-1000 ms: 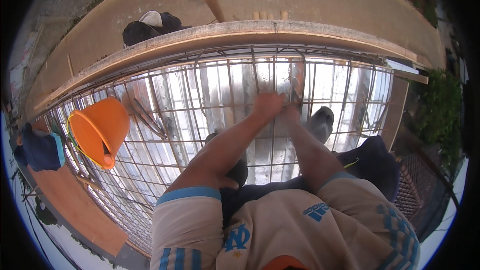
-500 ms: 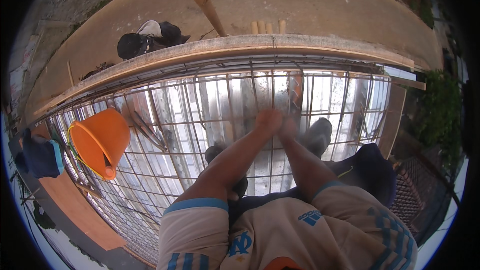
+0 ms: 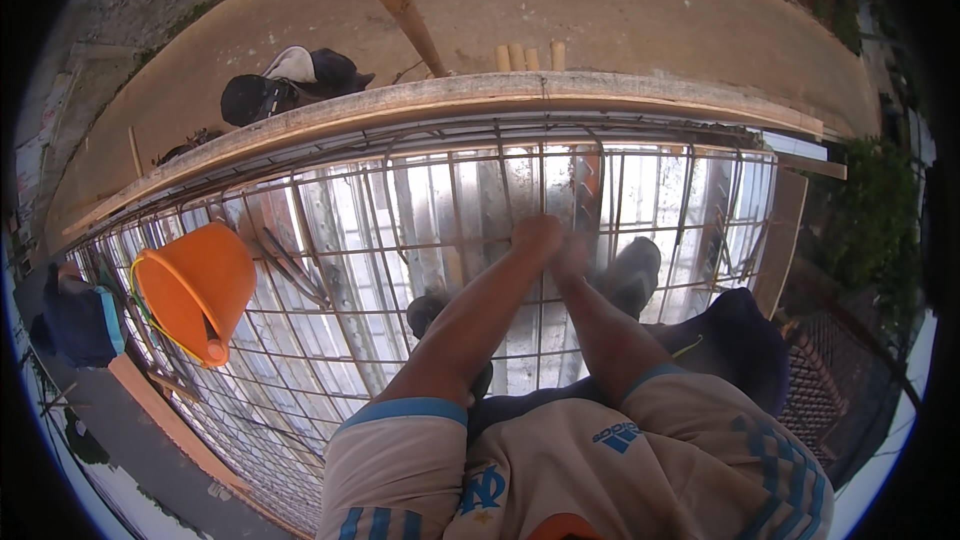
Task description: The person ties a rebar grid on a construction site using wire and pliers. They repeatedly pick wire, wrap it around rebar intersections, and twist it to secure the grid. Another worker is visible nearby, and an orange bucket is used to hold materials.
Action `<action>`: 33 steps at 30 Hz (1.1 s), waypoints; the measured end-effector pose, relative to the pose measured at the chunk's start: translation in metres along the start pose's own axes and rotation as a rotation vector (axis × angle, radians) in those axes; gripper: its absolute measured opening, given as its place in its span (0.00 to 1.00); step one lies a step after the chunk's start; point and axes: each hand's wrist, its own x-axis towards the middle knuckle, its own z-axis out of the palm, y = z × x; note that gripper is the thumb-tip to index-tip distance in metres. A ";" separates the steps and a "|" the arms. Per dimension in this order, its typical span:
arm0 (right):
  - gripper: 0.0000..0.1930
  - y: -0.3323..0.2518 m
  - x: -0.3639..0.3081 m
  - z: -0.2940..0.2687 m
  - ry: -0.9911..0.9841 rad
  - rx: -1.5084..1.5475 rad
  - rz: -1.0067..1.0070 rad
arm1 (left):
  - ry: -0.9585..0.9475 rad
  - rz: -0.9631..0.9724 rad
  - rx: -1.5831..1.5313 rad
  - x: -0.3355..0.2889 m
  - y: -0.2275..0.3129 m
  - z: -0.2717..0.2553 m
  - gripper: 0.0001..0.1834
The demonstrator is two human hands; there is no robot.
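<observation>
Rebar mesh [image 3: 380, 270] lies as a grid over shiny corrugated metal decking [image 3: 480, 190], just below the person's feet, and both hands meet at one bar crossing ahead of the shoes: the left hand [image 3: 537, 235] is curled into a fist there, while the right hand [image 3: 572, 258] is too blurred to tell its grip. Working that crossing well probably calls for steady footing on the bars and keeping both hands close on the joint. To the left an orange bucket [image 3: 195, 285] rests on the mesh, and beyond it run the wooden edge board [image 3: 480, 95] and a bamboo pole [image 3: 400, 5].
</observation>
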 end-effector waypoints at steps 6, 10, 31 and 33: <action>0.22 0.011 0.003 0.003 -0.018 0.104 -0.052 | 0.050 0.031 -0.014 -0.003 -0.009 0.002 0.16; 0.22 0.047 0.022 0.010 -0.156 0.133 -0.206 | 0.091 0.056 -0.003 -0.007 -0.013 0.007 0.15; 0.19 -0.080 0.120 -0.066 -1.124 -0.962 -0.672 | 0.205 0.118 0.133 -0.007 -0.021 0.035 0.13; 0.19 -0.119 0.073 -0.090 -0.958 -1.090 -0.771 | 0.173 0.100 0.157 -0.008 -0.023 0.033 0.13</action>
